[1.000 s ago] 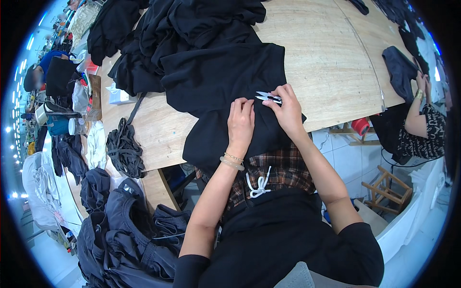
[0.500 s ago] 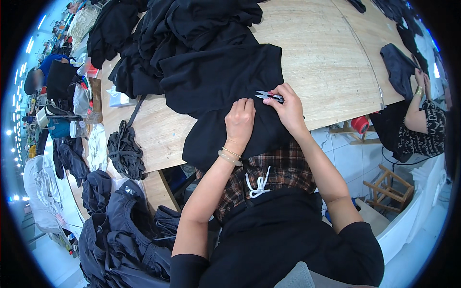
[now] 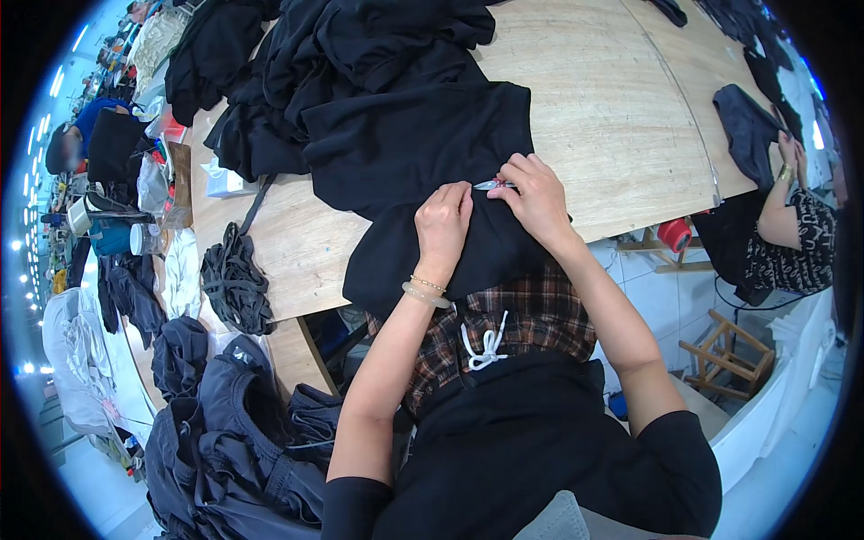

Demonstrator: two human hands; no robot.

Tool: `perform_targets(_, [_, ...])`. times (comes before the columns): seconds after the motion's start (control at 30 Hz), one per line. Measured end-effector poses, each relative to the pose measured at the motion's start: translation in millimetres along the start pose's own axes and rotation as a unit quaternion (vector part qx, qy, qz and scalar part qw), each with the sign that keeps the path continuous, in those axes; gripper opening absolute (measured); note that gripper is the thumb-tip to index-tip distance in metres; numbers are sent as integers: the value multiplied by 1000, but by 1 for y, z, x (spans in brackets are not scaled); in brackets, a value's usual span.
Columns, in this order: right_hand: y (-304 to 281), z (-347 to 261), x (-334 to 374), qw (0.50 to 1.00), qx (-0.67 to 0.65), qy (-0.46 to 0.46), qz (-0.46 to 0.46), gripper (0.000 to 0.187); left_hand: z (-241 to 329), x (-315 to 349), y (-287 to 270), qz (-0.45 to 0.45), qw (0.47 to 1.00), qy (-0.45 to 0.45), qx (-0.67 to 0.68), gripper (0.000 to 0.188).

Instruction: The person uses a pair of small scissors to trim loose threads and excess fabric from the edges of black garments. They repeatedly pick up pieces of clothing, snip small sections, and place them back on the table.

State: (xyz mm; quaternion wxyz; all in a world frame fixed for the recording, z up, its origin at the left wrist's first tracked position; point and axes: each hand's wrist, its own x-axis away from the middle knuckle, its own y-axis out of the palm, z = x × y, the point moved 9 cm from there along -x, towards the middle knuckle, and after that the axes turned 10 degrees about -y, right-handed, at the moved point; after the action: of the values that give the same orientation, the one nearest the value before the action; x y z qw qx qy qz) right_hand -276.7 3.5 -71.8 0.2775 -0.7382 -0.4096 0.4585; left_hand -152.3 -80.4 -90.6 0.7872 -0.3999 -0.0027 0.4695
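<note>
A black garment (image 3: 405, 144) lies spread on a pale wooden table (image 3: 594, 99), its near end over the edge toward the person's plaid clothing (image 3: 540, 310), perhaps to bring the working spot within easy reach. The right hand (image 3: 531, 196), closed around small metal snips (image 3: 492, 185), points their tips leftward, low over the cloth. Just beside those tips, the left hand (image 3: 443, 220) rests with fingers curled in and fingertips down on the garment, seemingly steadying it; whether it pinches cloth or thread cannot be told.

Beyond, more black garments (image 3: 369, 45) lie heaped on the table, likely pushed back to leave working room. To the left sits a pale tissue box (image 3: 230, 184), a white tissue standing from its top, near a loose bundle of dark strips (image 3: 236, 283). Farther left stands a clear jar (image 3: 144, 239), its contents too small to make out. Dark garments (image 3: 243, 450) are piled at lower left. Across at right, a co-worker's hands (image 3: 789, 153) are at a dark grey garment (image 3: 745, 135), beyond a red cone-shaped spool (image 3: 675, 236) and a wooden stool (image 3: 733, 355).
</note>
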Motion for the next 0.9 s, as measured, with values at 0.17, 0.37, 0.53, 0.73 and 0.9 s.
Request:
perform_targets(0.17, [-2,0,-2,1000,-6,-1,7,22,-2,-1,0,1,1000,-3,1,6])
perform_targets(0.37, [4,1,-3,1000,-10,7,2,22,-1,-2,0,4,1000,3,-2,6])
perform_targets(0.53, [1,10,-3,998,-45,45,14,24,-9,-4,0,-11,998,-49,24,7])
perform_targets(0.73, [-45,66,30,943,-191,234,138,29,-44,13,-89,69,960,-238,132,23])
perform_targets(0.9, [-66,110,106,917,-191,349,6,27,-103,71,-175,43,935,-351,-9,25])
